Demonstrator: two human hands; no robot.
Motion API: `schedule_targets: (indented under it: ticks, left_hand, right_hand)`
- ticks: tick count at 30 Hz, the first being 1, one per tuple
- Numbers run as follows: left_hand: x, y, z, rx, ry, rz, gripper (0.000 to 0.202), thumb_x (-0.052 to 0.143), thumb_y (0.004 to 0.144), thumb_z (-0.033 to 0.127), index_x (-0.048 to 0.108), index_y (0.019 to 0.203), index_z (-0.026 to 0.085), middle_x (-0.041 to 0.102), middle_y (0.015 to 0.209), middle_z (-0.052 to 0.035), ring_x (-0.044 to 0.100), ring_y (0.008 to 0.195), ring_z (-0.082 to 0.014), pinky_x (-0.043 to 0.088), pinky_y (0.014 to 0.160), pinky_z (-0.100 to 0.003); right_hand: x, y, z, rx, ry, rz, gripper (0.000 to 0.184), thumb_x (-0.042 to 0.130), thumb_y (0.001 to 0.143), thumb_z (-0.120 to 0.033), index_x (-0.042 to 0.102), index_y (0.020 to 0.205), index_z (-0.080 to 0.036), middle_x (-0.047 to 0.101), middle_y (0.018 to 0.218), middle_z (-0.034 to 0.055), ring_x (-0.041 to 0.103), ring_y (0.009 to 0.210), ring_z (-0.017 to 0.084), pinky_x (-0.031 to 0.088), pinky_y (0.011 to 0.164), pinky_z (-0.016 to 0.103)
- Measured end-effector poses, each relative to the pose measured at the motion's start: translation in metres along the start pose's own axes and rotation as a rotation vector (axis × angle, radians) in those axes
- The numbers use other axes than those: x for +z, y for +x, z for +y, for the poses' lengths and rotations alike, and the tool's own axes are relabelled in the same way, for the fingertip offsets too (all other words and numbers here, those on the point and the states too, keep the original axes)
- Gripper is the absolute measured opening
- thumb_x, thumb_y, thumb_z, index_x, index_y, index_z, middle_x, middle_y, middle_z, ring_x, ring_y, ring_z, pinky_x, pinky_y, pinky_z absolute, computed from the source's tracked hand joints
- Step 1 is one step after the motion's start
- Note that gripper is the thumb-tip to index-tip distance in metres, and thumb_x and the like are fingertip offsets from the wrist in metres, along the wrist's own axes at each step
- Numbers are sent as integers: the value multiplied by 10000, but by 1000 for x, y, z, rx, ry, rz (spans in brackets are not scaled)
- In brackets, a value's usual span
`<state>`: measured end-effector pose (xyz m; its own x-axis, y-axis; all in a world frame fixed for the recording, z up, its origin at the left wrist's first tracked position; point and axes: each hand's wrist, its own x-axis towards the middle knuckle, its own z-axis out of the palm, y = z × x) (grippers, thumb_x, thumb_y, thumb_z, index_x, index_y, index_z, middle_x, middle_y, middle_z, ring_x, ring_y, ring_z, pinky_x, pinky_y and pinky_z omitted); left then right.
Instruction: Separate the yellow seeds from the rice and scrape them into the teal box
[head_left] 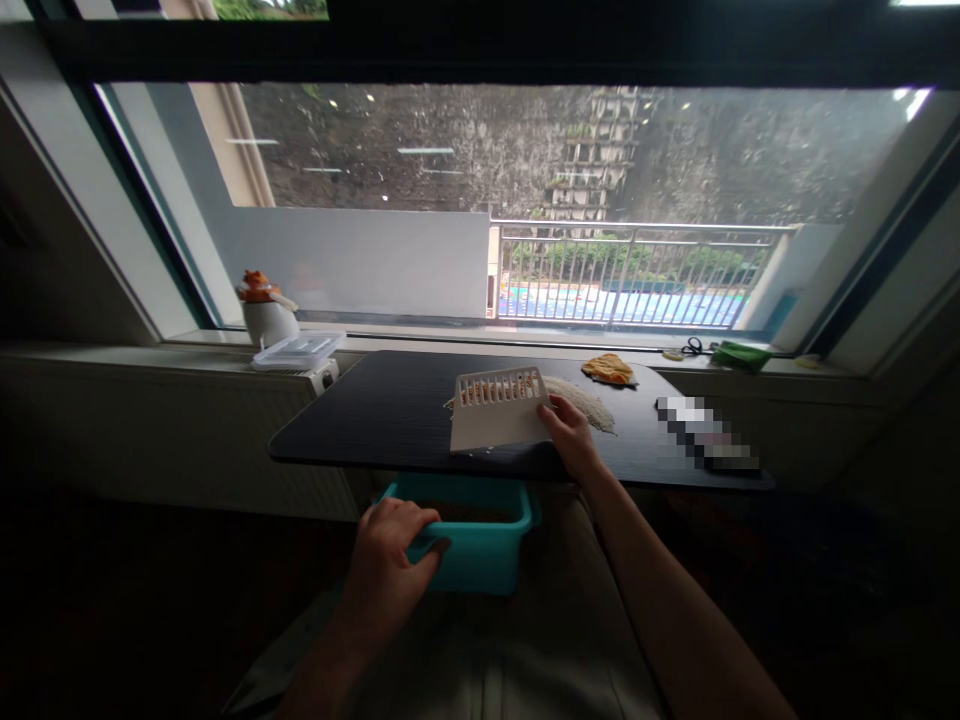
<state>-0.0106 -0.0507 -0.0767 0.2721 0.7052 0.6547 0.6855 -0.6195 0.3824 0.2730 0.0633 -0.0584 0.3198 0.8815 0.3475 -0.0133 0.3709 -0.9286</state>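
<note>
In my right hand [571, 430] is a flat white plastic panel [499, 427] with a row of slots along its far edge, pinched by its right side between thumb and fingers. It is tilted above the dark table [360, 400]; small orange-brown and white bits show through the slots. A pile of whitish grains [581, 403] lies just behind it, partly covered by the panel and my hand. My left hand [397, 545] grips the near left rim of a teal plastic tub [480, 555], which sits below the table's front edge with brownish loose material inside.
A folded yellow-orange cloth [610, 369] lies at the table's back right, and a pixelated object [705, 433] at its right. On the sill are a white pot [270, 322], a clear plastic container [300, 349], black scissors [694, 346] and a green item [741, 355].
</note>
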Motion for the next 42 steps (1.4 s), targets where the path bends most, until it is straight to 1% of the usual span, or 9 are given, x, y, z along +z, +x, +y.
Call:
schedule_targets:
  ticks: [3, 7, 10, 15, 23, 29, 36, 42]
  left_hand:
    - [0, 0, 0, -6, 5, 0, 101, 649, 763, 225, 699, 851, 234, 710, 769, -5, 646, 784, -252, 498, 830, -462]
    - [4, -2, -1, -12, 13, 5, 95, 650, 762, 233, 700, 844, 239, 709, 760, -10, 639, 787, -255, 491, 833, -458]
    - [6, -2, -1, -8, 12, 9, 93, 658, 765, 241, 701, 847, 240, 712, 769, -14, 642, 786, -258, 492, 818, -454]
    - [6, -2, -1, -2, 6, 10, 82, 663, 764, 234, 697, 839, 239, 700, 749, -8, 638, 773, -259, 488, 808, -459]
    - [5, -1, 0, -6, -3, 0, 90, 664, 763, 221, 691, 849, 232, 698, 760, -7, 638, 789, -258, 484, 819, -466]
    - [5, -1, 1, -12, -1, -9, 88, 668, 752, 223, 693, 836, 231, 700, 752, -6, 636, 784, -257, 484, 825, -475]
    - [6, -2, -1, -16, 5, -5, 90, 671, 751, 228, 696, 836, 237, 699, 749, -7, 636, 783, -256, 491, 822, -466]
    - [7, -3, -2, -12, 6, -9, 90, 658, 767, 237, 699, 847, 232, 700, 761, -12, 637, 789, -262, 492, 821, -476]
  right_hand:
    - [-1, 0, 1, 2, 12, 31, 459, 757, 613, -548, 726, 914, -204, 763, 855, 68, 689, 819, 281, 546, 728, 395]
    - [-6, 5, 9, -11, -1, 212, 469, 645, 704, -544, 683, 1024, -203, 749, 931, 66, 671, 858, 262, 537, 777, 395]
    - [-8, 8, 14, -10, -26, 304, 496, 610, 712, -534, 653, 1067, -188, 737, 935, 74, 665, 856, 258, 535, 786, 399]
    - [-6, 8, 15, -13, -54, 305, 450, 613, 705, -517, 653, 1019, -196, 734, 912, 76, 668, 827, 252, 546, 750, 382]
    - [-6, 7, 13, -9, -77, 303, 433, 613, 680, -508, 647, 972, -190, 718, 902, 82, 661, 820, 257, 538, 753, 389]
    - [-6, 7, 13, -7, -94, 313, 430, 593, 709, -511, 655, 1001, -202, 724, 899, 74, 656, 828, 262, 534, 731, 385]
    - [-7, 5, 10, 6, -133, 312, 339, 601, 708, -453, 681, 930, -210, 716, 863, 71, 641, 814, 264, 527, 720, 385]
    - [-7, 4, 9, 15, -122, 323, 387, 584, 724, -459, 699, 990, -202, 725, 865, 68, 643, 804, 259, 535, 715, 380]
